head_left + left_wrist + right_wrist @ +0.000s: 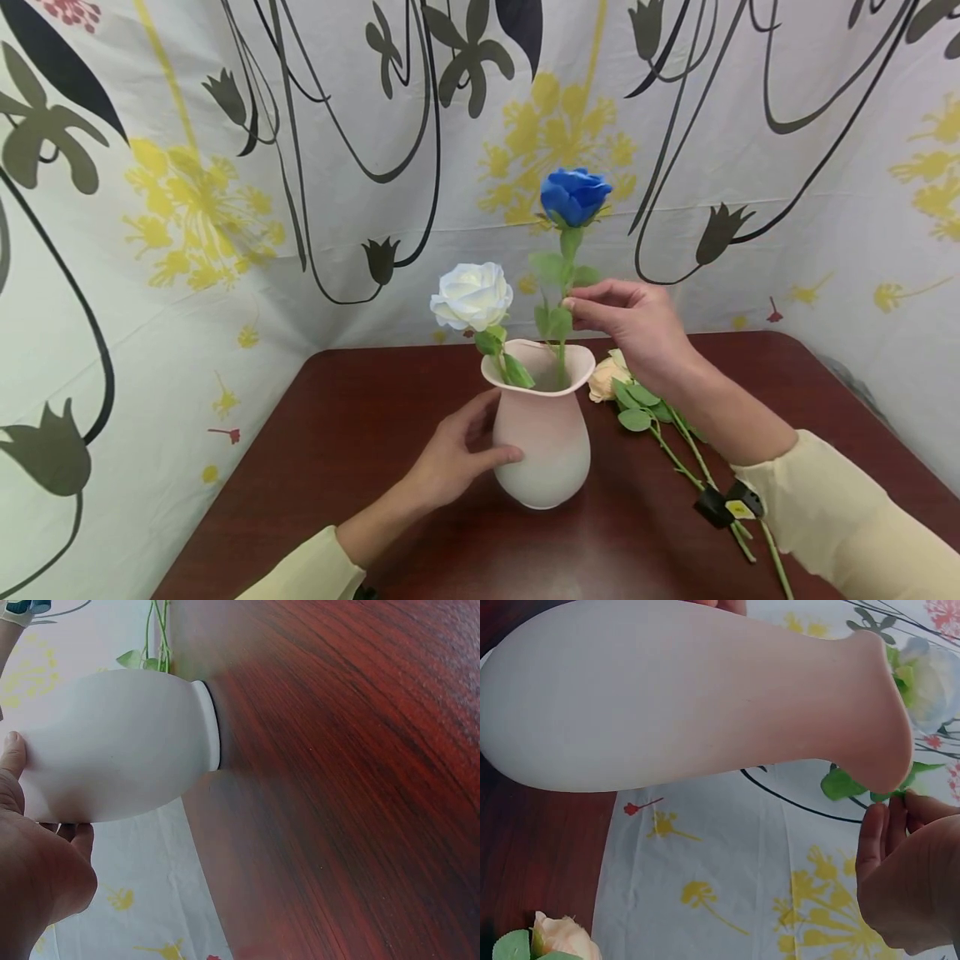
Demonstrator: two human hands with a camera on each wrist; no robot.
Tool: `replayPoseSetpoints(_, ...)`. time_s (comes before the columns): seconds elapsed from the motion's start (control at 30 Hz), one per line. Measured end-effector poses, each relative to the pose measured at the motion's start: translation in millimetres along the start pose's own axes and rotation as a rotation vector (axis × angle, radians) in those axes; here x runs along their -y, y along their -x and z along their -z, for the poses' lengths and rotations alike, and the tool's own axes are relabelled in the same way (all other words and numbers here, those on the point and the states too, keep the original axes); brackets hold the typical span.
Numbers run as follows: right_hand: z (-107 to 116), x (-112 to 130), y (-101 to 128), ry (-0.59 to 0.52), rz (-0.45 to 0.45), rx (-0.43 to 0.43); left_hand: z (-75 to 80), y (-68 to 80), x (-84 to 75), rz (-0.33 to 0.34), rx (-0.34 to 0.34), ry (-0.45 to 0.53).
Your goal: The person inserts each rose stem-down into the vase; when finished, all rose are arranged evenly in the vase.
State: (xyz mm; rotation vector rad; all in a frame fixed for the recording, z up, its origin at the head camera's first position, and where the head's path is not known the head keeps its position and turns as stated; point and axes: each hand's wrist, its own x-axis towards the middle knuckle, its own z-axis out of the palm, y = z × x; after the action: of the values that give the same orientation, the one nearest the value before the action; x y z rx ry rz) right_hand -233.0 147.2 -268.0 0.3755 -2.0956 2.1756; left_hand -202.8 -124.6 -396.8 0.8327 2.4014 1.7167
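Observation:
A pale pink-to-white vase (543, 450) with a wavy rim stands upright on the table. My left hand (459, 452) holds its left side, thumb across the front and fingers round the back. Between thumb and fingertips, my right hand (643, 331) pinches the leafy stem of a blue rose (575, 198). That stem's lower end is inside the vase mouth, while the bloom stands high above the rim. Leaning out over the left of the rim is a white rose (472, 297). The right wrist view shows the right hand (909, 874) close beside the rim.
On the dark red-brown table (360, 467), a peach rose (604, 379) and several green stems (678, 450) lie right of the vase, partly under my right forearm. A flower-printed cloth (360, 192) hangs behind the table and along its sides.

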Motion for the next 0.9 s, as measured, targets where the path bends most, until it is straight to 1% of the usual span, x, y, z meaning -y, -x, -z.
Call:
replayPoseSetpoints(0.07, -2, -2, 0, 0.045, 0.002, 0.017, 0.0, -0.2, 0.1, 0.000, 0.002, -0.003)
replayPoseSetpoints(0.2, -6, -3, 1, 0.094, 0.018, 0.047, 0.1, -0.5, 0.4, -0.002, 0.003, -0.010)
replayPoseSetpoints(0.3, -8, -4, 2, 0.152, 0.032, 0.071, 0.1, -0.8, 0.6, -0.006, 0.002, -0.016)
replayPoseSetpoints(0.33, -9, -4, 3, 0.193, 0.048, 0.082, 0.0, -0.9, 0.7, -0.008, 0.002, -0.017)
replayPoseSetpoints(0.4, -9, -4, 4, 0.308, 0.093, 0.120, -0.3, -1.0, 0.9, -0.009, 0.001, -0.018)
replayPoseSetpoints(0.47, -9, -5, 5, 0.434, 0.161, 0.157, -0.7, -1.2, 1.1, -0.011, -0.001, -0.018)
replayPoseSetpoints(0.53, -8, -5, 6, 0.539, 0.219, 0.175, -1.0, -1.5, 0.9, -0.012, -0.002, -0.020)
replayPoseSetpoints(0.57, -7, -5, 7, 0.570, 0.230, 0.179, -1.2, -1.6, 0.8, -0.010, -0.003, -0.019)
replayPoseSetpoints(0.63, -5, -5, 9, 0.581, 0.231, 0.166, -1.5, -1.9, 0.6, -0.008, -0.005, -0.021)
replayPoseSetpoints(0.77, 1, -4, 13, 0.565, 0.181, 0.135, -1.7, -1.7, 0.0, 0.006, -0.009, -0.023)
replayPoseSetpoints(0.9, 5, -7, 14, 0.544, 0.144, 0.129, -1.4, -1.1, -0.6, 0.013, -0.009, -0.021)
